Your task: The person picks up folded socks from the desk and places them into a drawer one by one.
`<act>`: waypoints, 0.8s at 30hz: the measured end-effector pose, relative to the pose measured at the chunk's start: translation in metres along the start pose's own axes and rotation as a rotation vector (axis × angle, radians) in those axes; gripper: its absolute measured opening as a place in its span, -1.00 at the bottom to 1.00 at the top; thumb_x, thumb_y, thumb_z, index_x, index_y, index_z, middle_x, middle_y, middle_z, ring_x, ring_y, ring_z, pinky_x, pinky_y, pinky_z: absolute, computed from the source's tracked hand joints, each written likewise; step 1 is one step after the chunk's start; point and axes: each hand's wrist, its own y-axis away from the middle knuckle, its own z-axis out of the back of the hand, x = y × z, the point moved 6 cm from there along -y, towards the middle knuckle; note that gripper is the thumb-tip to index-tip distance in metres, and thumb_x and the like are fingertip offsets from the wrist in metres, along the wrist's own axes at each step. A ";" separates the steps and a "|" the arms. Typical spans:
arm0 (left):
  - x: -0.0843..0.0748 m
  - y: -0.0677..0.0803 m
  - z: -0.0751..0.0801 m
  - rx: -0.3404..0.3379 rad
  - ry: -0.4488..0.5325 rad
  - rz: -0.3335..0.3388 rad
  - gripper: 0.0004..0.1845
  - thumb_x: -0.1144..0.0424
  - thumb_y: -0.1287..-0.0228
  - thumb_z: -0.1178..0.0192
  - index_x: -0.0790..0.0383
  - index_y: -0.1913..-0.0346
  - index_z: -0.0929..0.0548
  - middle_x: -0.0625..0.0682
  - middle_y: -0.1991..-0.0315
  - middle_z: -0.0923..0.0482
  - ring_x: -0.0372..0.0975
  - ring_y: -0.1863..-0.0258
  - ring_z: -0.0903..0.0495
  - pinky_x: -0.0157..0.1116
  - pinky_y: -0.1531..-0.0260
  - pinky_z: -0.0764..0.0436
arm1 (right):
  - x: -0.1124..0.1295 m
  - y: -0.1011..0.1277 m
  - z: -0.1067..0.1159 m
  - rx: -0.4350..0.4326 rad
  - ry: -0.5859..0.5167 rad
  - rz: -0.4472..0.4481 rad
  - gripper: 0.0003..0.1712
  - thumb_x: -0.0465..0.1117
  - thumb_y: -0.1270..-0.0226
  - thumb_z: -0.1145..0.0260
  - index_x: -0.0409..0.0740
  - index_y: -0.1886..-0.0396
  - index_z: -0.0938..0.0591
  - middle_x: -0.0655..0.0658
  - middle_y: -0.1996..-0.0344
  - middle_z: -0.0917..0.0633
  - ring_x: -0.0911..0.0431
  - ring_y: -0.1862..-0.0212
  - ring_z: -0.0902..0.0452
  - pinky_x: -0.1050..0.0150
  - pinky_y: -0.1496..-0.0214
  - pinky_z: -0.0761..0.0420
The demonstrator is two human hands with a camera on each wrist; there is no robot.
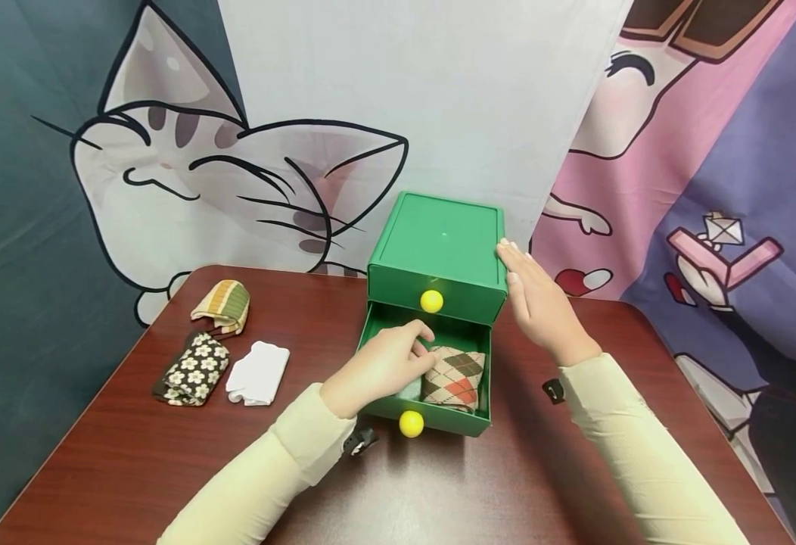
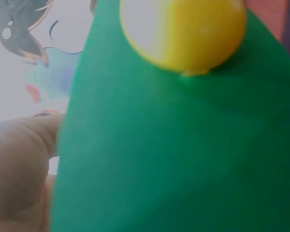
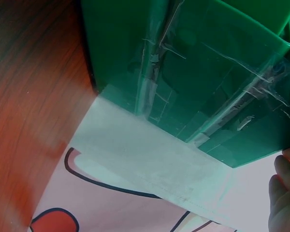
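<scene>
Left hand reached into the open lower drawer of the green drawer box, fingers curled onto the argyle sock roll lying there; firm grip or mere touch, impossible to tell. Right hand flat, fingers straight, pressed against the box's right top edge. Left wrist view blurred, filled by green front and yellow knob.

Worktop: dark reddish-brown wood grain.
Striped sock: folded, green and orange, far left.
Flowered sock: dark with white blossoms, just in front of the striped one.
White sock: just beside the flowered one (touching it or not, unclear).
Backdrop: cartoon cat cloth.
</scene>
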 end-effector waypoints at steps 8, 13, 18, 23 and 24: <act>0.001 0.022 0.043 -0.231 0.073 -0.091 -0.74 0.18 -0.44 -0.23 0.18 -0.09 -0.63 -0.05 0.14 -0.71 -0.21 0.09 -0.68 -0.18 0.03 -0.65 | -0.001 0.000 -0.002 -0.001 0.008 -0.006 -0.45 -0.22 -0.66 0.16 -0.36 -0.52 -0.27 -0.31 -0.50 -0.30 -0.13 -0.56 -0.10 0.15 -0.60 0.03; 0.022 0.038 0.073 -0.429 0.080 -0.101 -0.75 0.23 -0.44 -0.22 0.23 -0.08 -0.64 0.06 0.10 -0.70 -0.14 0.12 -0.70 -0.16 0.06 -0.68 | -0.001 0.000 -0.001 -0.009 0.010 -0.001 -0.45 -0.22 -0.66 0.15 -0.35 -0.52 -0.27 -0.31 -0.50 -0.31 -0.15 -0.56 -0.11 0.11 -0.60 0.01; 0.059 0.049 0.096 -0.578 0.031 -0.020 -0.77 0.27 -0.43 -0.20 0.26 -0.06 -0.64 0.15 0.12 -0.71 -0.05 0.14 -0.71 -0.07 0.06 -0.68 | -0.002 0.000 0.001 -0.022 0.010 -0.001 -0.45 -0.22 -0.66 0.15 -0.35 -0.52 -0.28 -0.31 -0.49 -0.32 -0.15 -0.55 -0.11 0.13 -0.60 0.01; 0.094 0.063 0.112 -0.670 -0.006 0.072 -0.76 0.28 -0.46 -0.14 0.33 -0.05 -0.64 0.24 0.13 -0.71 0.02 0.11 -0.70 0.00 0.05 -0.66 | -0.001 0.000 -0.001 -0.010 -0.001 -0.002 -0.45 -0.22 -0.66 0.15 -0.36 -0.52 -0.27 -0.32 -0.50 -0.31 -0.17 -0.55 -0.11 0.12 -0.60 0.01; 0.100 0.066 0.114 -0.676 -0.014 0.091 -0.75 0.28 -0.47 -0.13 0.33 -0.06 -0.63 0.25 0.12 -0.71 0.03 0.10 -0.70 0.01 0.05 -0.65 | -0.001 0.000 -0.002 -0.006 -0.001 -0.004 -0.45 -0.22 -0.66 0.16 -0.35 -0.52 -0.27 -0.32 -0.50 -0.31 -0.17 -0.55 -0.11 0.13 -0.60 0.01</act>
